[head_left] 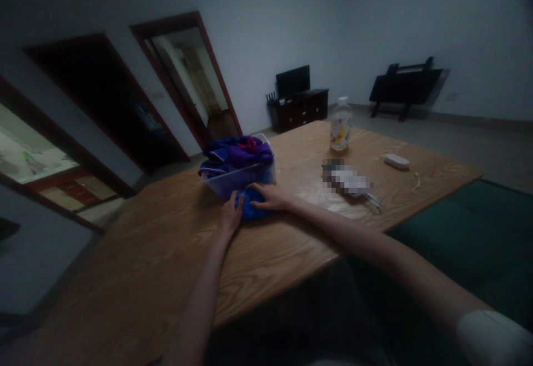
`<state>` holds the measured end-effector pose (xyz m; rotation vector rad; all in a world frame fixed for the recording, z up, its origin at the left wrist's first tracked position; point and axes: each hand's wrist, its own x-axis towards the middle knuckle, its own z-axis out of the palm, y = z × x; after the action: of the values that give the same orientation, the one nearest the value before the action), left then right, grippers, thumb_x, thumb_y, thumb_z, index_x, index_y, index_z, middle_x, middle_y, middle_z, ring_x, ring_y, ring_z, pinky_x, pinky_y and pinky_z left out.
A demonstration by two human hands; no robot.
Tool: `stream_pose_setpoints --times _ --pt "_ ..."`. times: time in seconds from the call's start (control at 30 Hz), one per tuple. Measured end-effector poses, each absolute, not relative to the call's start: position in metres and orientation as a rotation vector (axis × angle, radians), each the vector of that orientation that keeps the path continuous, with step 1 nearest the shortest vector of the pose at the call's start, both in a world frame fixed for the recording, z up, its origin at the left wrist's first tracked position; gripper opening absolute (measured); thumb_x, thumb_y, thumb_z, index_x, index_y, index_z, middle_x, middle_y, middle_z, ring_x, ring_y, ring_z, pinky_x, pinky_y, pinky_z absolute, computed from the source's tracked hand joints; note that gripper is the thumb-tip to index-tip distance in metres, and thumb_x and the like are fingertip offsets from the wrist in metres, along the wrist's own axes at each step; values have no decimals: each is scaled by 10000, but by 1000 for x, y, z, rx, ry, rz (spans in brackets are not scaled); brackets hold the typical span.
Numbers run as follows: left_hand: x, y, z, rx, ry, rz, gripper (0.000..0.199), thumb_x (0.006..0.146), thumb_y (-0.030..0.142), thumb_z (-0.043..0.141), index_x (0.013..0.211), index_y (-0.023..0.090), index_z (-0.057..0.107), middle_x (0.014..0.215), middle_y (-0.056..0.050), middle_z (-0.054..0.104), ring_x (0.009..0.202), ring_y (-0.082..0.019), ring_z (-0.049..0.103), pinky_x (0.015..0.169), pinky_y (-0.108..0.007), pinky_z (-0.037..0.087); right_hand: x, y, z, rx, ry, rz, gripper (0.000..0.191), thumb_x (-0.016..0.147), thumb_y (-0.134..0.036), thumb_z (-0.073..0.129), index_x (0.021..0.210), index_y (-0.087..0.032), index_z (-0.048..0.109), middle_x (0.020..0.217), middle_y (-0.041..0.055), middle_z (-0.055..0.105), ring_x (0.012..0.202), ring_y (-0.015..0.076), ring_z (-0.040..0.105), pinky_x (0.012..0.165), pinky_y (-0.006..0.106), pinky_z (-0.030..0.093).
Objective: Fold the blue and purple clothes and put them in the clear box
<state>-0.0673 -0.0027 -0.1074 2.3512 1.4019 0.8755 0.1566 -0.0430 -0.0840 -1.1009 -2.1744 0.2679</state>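
Observation:
A crumpled bright-blue bundle, which looks like soft cloth, lies on the wooden table. My left hand grips its left side, fingers curled against it. From the right, my right hand closes on its top and right side. Just behind the bundle stands a translucent plastic bin, close to both hands. Folded dark-blue and purple clothes with white stripes and a red cord fill the bin above its rim. The picture is dim and blurred, so the bundle's exact kind is unclear.
On the table, a clear bottle with a white cap stands at the back right. Nearer lies a pixelated white object with a cable. A white oblong device with a cord sits near the right edge.

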Motion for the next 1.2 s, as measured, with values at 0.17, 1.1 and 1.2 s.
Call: stream_pose_setpoints --times 0.17,1.1,1.2 --pt "-66 -9 -106 2439 1345 954 541 1037 591 322 1405 229 486 1265 -136 663 1145 -294 654 970 -446 507 160 -40 -82 -1183 -2115 336 447 970 -363 598 1371 -189 504 1167 108 704 979 238 700 854 308 490" --pt "-48 -16 -99 2614 1173 1047 345 976 424 574 1247 210 567 1179 -112 643 1103 -281 625 987 -447 508 160 -35 -96 -1086 -2134 21 504 994 -528 531 1376 -199 505 1434 148 452 1341 291 455 1129 440 405" --pt "-49 -14 -100 2617 1185 1047 353 993 448 541 1244 200 571 1174 -117 646 1102 -276 621 980 -443 510 159 -38 -93 -1042 -2161 17 515 986 -525 545 1377 -193 506 1425 149 460 1314 293 477 1116 443 417"
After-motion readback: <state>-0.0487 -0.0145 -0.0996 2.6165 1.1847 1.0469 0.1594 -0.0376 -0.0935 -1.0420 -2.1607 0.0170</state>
